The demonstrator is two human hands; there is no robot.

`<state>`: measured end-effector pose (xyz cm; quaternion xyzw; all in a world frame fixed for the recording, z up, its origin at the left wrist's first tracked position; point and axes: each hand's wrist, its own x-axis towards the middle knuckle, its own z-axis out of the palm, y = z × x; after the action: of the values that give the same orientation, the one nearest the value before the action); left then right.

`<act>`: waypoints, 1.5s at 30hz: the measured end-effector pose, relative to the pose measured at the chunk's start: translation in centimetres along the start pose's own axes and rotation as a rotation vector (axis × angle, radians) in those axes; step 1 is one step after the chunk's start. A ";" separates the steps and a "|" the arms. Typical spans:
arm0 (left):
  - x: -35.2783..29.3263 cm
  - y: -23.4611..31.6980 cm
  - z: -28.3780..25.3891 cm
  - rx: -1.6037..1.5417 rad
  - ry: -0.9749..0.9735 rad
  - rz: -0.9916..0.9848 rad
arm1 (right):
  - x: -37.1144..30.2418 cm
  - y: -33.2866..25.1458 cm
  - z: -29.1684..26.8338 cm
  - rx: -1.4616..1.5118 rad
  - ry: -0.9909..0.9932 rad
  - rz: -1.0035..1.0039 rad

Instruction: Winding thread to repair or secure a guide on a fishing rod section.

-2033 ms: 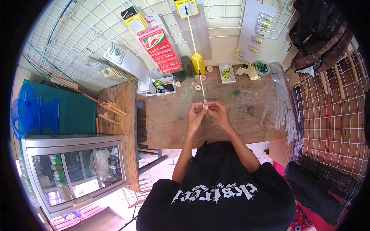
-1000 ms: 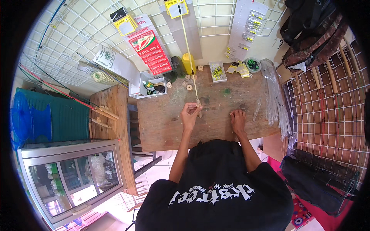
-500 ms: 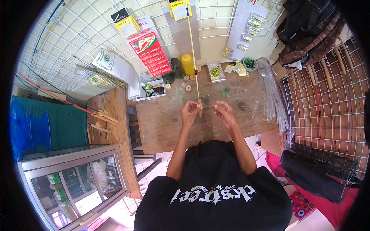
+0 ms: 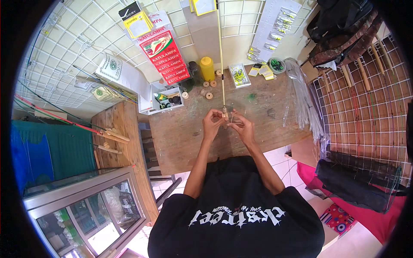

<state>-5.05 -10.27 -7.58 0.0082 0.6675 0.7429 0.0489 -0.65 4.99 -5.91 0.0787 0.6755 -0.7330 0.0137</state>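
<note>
A person in a black shirt (image 4: 236, 189) is at a wooden table (image 4: 180, 144), with two bare hands near each other over the middle of it. The left hand (image 4: 211, 127) has its thumb and fingers clamped on a little pale piece (image 4: 225, 115) at the near end of a thin yellow rod (image 4: 222, 51). The rod points away from the person, toward the wall. The right hand (image 4: 245, 130) is just beside that same end. Its thumb and first finger are close together, but I can't tell if they pinch anything, because what is there is too thin to see well

Past the hands, little round spools (image 4: 209, 96) sit near a tall yellow bottle (image 4: 207, 70). To the left of them is a white box (image 4: 168, 107) full of small things. To the right is a smaller white tray (image 4: 244, 85) with yellow-green bits in it, and long clear plastic bags (image 4: 297, 92) lie by the table's right side
</note>
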 end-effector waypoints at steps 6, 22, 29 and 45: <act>0.3 -0.1 -0.1 0.007 -0.064 0.046 | 0.6 -0.1 0.8 -0.269 -0.026 -0.295; 0.5 1.3 -0.3 0.136 -0.083 0.030 | 1.8 0.0 1.5 -0.188 -0.004 -0.204; 0.9 2.0 -0.2 0.107 -0.025 0.034 | 2.5 0.8 0.2 0.136 -0.162 -0.104; 1.4 1.8 -0.6 0.175 -0.133 0.034 | 2.8 1.2 0.0 0.183 -0.187 -0.052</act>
<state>-6.59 -10.93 -5.90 0.0732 0.7248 0.6804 0.0797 -3.23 5.13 -7.48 -0.0068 0.6033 -0.7959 0.0503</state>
